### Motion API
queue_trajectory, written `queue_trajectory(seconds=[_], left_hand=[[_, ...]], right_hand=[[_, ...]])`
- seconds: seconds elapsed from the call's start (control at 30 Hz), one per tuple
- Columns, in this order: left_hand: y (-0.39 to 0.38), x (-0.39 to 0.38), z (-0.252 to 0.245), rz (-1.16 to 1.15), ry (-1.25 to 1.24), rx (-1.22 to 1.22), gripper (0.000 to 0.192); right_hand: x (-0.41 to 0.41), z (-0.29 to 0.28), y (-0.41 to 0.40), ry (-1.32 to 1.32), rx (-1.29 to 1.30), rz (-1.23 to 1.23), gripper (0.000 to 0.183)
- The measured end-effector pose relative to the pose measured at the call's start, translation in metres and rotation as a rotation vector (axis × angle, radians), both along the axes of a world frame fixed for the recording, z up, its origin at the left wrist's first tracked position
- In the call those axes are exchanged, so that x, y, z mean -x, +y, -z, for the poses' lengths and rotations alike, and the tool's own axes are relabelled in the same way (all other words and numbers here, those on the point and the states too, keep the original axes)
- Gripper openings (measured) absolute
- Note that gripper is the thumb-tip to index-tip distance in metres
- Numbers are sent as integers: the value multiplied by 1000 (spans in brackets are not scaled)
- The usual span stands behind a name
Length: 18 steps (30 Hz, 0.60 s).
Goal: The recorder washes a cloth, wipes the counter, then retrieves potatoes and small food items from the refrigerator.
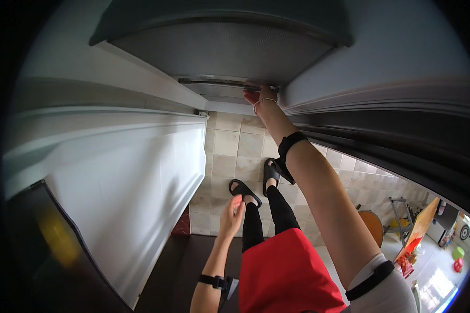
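A dark grey appliance front (227, 49), possibly a refrigerator, stands between pale walls at the top. My right hand (261, 96) reaches up to the right end of its lower edge, where a narrow slot with a metallic strip (219, 83) runs across. The fingers point left, touching or very close to that edge; whether they grip it is unclear. A thin bracelet (264, 101) circles the right wrist. My left hand (232, 217) hangs low in front of my legs, fingers loosely bent and nothing in them.
A white panelled door (141, 168) stands along the left, beside a dark glossy panel (43, 242). Beige tiles (225, 143) cover the floor under my black slippers (244, 191). To the right are a dark frame (395, 133), a round stool (372, 227) and a stepladder (400, 215).
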State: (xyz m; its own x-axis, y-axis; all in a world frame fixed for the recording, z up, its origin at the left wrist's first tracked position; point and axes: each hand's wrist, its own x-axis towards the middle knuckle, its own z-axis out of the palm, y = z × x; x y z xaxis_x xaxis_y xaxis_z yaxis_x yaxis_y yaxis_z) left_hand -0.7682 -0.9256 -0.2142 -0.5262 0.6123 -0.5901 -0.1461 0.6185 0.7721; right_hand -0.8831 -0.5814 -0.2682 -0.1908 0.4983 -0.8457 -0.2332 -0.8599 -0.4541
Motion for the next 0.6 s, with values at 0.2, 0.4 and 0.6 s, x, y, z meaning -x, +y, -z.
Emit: queue_trajectory(seconds=[0.2, 0.4, 0.6], left_hand=[[55, 45, -6, -330, -140, 20, 49], [117, 97, -18, -592, -298, -13, 68], [150, 120, 1, -721, -245, 130, 82]], right_hand=[[-22, -6, -34, -38, 71, 11, 31], [-63, -19, -92, 36, 174, 55, 29], [-95, -27, -133, 35, 266, 52, 33]])
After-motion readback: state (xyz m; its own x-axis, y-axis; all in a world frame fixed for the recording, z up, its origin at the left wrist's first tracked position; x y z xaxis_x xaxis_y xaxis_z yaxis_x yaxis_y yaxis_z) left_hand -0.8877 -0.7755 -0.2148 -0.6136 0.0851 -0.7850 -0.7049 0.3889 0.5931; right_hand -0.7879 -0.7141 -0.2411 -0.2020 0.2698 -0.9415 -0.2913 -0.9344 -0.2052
